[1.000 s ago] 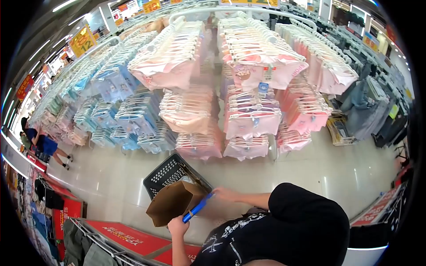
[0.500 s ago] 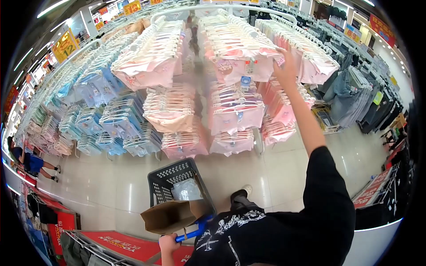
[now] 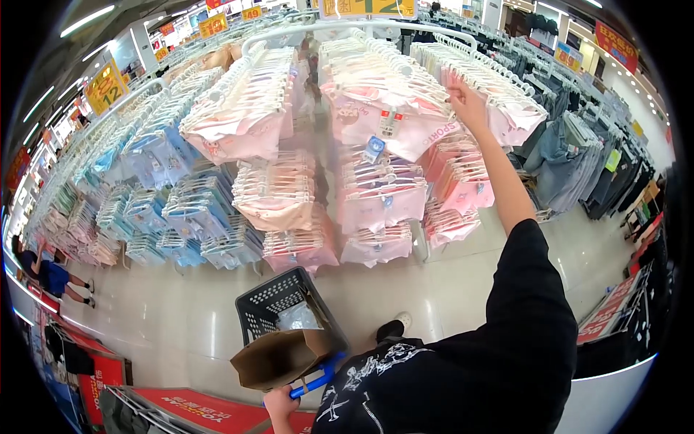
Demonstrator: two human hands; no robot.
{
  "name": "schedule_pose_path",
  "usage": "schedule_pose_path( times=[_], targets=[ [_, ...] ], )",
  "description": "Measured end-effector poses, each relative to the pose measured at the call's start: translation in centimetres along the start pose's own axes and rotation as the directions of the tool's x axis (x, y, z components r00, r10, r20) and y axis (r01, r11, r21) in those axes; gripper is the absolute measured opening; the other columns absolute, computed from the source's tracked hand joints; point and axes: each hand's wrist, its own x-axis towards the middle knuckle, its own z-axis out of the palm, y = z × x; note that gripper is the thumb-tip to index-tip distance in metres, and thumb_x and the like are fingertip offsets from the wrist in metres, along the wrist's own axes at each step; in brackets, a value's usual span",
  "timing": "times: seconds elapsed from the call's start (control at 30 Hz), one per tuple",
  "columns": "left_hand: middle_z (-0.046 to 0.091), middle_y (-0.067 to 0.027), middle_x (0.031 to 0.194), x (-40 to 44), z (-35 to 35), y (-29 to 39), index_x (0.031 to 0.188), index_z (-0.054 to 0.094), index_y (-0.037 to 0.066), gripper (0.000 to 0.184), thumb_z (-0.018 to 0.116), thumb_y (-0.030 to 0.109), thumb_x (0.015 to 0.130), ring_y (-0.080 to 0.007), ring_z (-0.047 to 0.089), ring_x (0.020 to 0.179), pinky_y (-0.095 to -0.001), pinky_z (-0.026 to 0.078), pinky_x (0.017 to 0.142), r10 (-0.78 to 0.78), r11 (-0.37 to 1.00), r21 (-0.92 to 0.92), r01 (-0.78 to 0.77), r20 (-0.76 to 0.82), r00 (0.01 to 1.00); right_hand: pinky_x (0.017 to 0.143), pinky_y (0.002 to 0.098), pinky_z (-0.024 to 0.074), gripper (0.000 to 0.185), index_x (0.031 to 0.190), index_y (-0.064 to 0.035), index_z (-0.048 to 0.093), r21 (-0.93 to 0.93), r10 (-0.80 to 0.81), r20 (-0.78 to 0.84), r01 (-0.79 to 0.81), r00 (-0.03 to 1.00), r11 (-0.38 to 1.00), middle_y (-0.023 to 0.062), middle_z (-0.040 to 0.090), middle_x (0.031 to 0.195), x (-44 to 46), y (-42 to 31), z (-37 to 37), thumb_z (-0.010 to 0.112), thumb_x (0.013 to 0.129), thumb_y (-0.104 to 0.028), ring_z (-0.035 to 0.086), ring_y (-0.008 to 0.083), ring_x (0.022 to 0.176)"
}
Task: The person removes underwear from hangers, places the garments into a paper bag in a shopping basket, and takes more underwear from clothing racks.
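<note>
At the front of the middle upper row, my right hand reaches up with its fingers closed at the right end of a white clothes hanger. Pale pink underwear with a white-and-red tag hangs there, tilted down to the right. My left hand is wrapped round the blue handle of a dark shopping basket. An open brown paper bag stands at the basket's near side, and a clear plastic packet lies inside. The exact finger contact on the hanger is small and partly hidden.
Several rows of light blue garments hang to the left, and jeans to the right. A white rack rail runs above. Another person stands at far left. Red signboards are behind the basket.
My right hand's fingers have drawn together at the hanger's end. The front pink underwear now slants more and shows more of its print. The view has tilted up slightly; my left hand keeps its grip.
</note>
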Motion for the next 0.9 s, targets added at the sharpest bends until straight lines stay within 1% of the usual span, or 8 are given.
schedule_pose_path(
  times=[0.13,0.23,0.37,0.47,0.57,0.67,0.77,0.9],
  targets=[
    [0.059,-0.0088,0.058,0.6,-0.5,0.1,0.062,0.061,0.016,0.014,0.063,0.026,0.052,-0.028,0.059,0.057,-0.0379,0.046,0.053,0.0,1.0,0.015,-0.001,0.046,0.999,0.054,0.0208,0.0426,0.027,0.104,-0.0051,0.058,0.024,0.12,0.091,-0.123,0.989,0.992,0.0008,0.061,0.069,-0.4,1.4,-0.9,0.058,0.078,-0.013,0.054,0.0072,0.058],
    [0.058,-0.0089,0.057,0.6,-0.7,0.1,0.062,0.061,0.015,0.015,0.063,0.027,0.052,-0.0286,0.058,0.057,-0.038,0.047,0.053,0.009,1.0,-0.001,-0.009,0.042,0.999,0.051,0.0203,0.0426,0.027,0.103,-0.0062,0.059,0.239,0.339,0.258,-0.399,0.905,0.885,-0.0009,0.06,0.071,-1.5,-1.0,-2.5,0.061,0.078,-0.017,0.053,0.0061,0.058],
    [0.057,-0.009,0.056,0.5,-0.9,0.1,0.06,0.06,0.014,0.015,0.063,0.027,0.052,-0.0294,0.058,0.056,-0.0384,0.046,0.052,0.027,0.999,-0.024,-0.026,0.018,0.999,0.048,0.0196,0.0437,0.033,0.104,-0.0081,0.058,0.375,0.35,0.286,-0.441,0.892,0.816,0.0014,0.061,0.077,-2.5,-1.1,-2.8,0.065,0.077,-0.025,0.056,0.0066,0.059],
    [0.057,-0.0091,0.056,0.4,-1.6,0.5,0.059,0.059,0.014,0.015,0.064,0.026,0.052,-0.0298,0.057,0.056,-0.0385,0.046,0.051,0.041,0.998,-0.047,-0.041,-0.003,0.999,0.051,0.0211,0.0449,0.039,0.11,-0.0088,0.054,0.386,0.334,0.249,-0.409,0.909,0.827,0.0033,0.061,0.087,-2.8,-0.7,-2.5,0.066,0.076,-0.024,0.057,0.008,0.069],
    [0.057,-0.0092,0.056,0.4,-1.8,0.7,0.06,0.059,0.013,0.014,0.064,0.025,0.052,-0.0298,0.057,0.056,-0.0383,0.046,0.051,0.026,0.999,-0.031,-0.026,0.012,1.0,0.052,0.0193,0.0427,0.042,0.116,-0.0124,0.05,0.333,0.346,0.194,-0.393,0.918,0.857,0.0007,0.061,0.084,-3.3,0.2,-1.9,0.064,0.077,-0.017,0.054,0.0055,0.066],
    [0.057,-0.0093,0.056,0.3,-1.5,0.7,0.06,0.059,0.013,0.014,0.064,0.025,0.052,-0.0298,0.057,0.056,-0.0382,0.046,0.051,0.025,0.999,-0.025,-0.025,-0.018,1.0,0.052,0.0193,0.0423,0.046,0.116,-0.0123,0.049,0.386,0.294,0.168,-0.337,0.941,0.859,0.0014,0.061,0.084,-3.5,0.8,-1.6,0.065,0.074,-0.013,0.053,0.0056,0.065],
    [0.057,-0.0094,0.057,0.3,-1.1,0.5,0.06,0.059,0.013,0.014,0.064,0.025,0.053,-0.0299,0.057,0.056,-0.0382,0.046,0.051,0.022,0.999,-0.024,-0.022,-0.006,1.0,0.052,0.0197,0.0419,0.047,0.116,-0.0121,0.05,0.419,0.161,0.101,-0.188,0.982,0.888,0.0016,0.06,0.081,-3.6,1.2,-1.1,0.065,0.072,-0.009,0.053,0.0052,0.065],
    [0.058,-0.0092,0.058,0.3,-0.7,0.2,0.061,0.059,0.014,0.014,0.063,0.025,0.053,-0.0296,0.058,0.057,-0.0383,0.046,0.051,0.022,0.999,-0.032,-0.022,-0.003,1.0,0.057,0.0239,0.0437,0.051,0.116,-0.0115,0.05,0.204,0.082,-0.057,-0.069,0.995,0.977,0.0038,0.058,0.08,-3.5,0.3,-0.7,0.067,0.068,-0.01,0.054,0.0099,0.067]
  ],
)
